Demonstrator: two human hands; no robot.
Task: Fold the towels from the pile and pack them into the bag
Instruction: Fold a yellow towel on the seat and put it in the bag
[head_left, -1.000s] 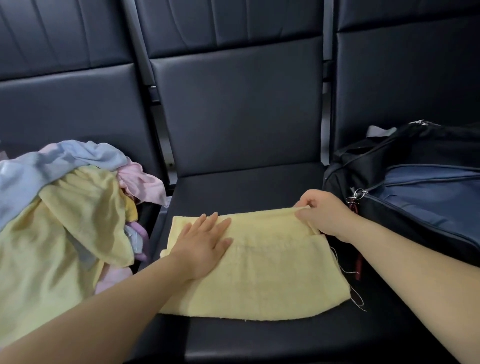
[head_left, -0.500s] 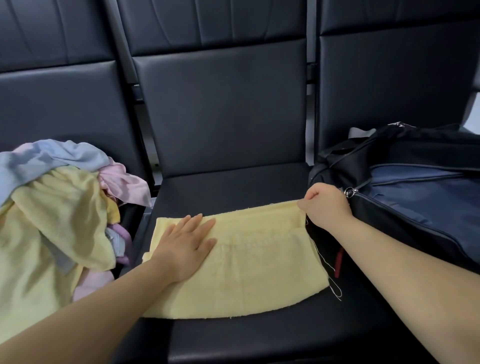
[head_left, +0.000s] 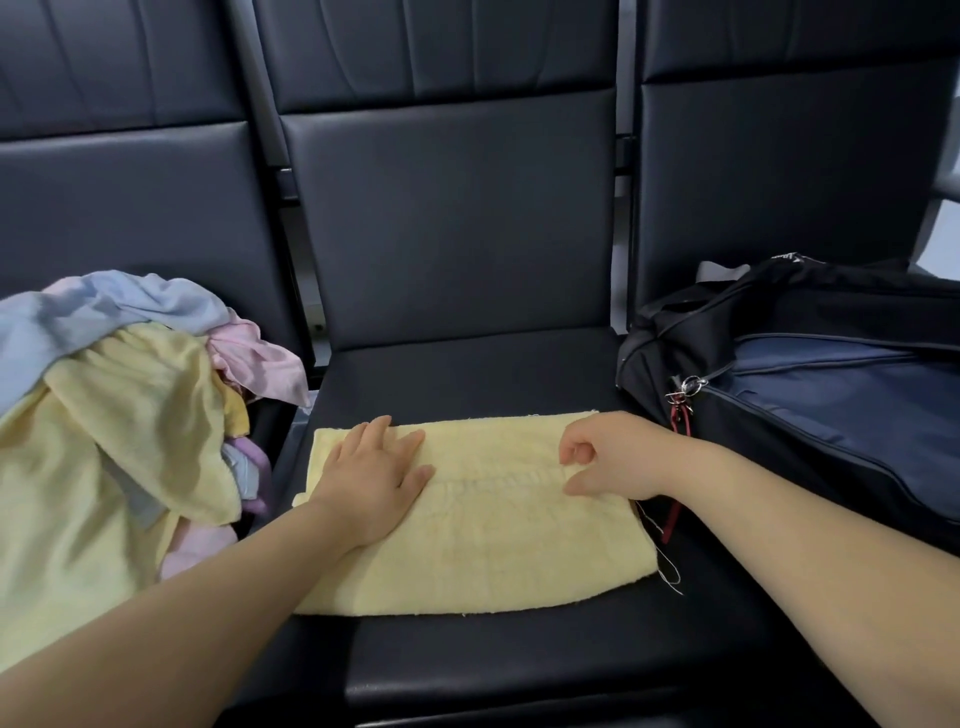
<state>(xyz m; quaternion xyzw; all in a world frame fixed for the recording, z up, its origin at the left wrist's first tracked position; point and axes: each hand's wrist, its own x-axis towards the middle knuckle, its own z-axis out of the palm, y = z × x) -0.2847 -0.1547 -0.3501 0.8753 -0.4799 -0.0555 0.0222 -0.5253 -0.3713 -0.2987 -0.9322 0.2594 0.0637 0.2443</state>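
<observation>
A soft yellow terry towel (head_left: 483, 525) lies folded into a rectangle on the smooth dark seat (head_left: 467, 379). On it, the left hand (head_left: 376, 480) presses flat with fingers spread; the right hand (head_left: 613, 457) pinches a fold. The bag (head_left: 831, 395) sits right of the towel, the crumpled pile (head_left: 114, 415) left.

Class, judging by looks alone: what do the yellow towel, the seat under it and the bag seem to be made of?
Yellow towel: likely cotton terry, matte and nubby, loose threads at one edge. Seat: probably faux leather, smooth with soft sheen. Bag: seemingly woven nylon or polyester, with metal zipper pulls.

a waiting area, it seems: a row of joined dark padded seats (head_left: 467, 374) with upright backs, and a travel bag (head_left: 810, 395) on one.
</observation>
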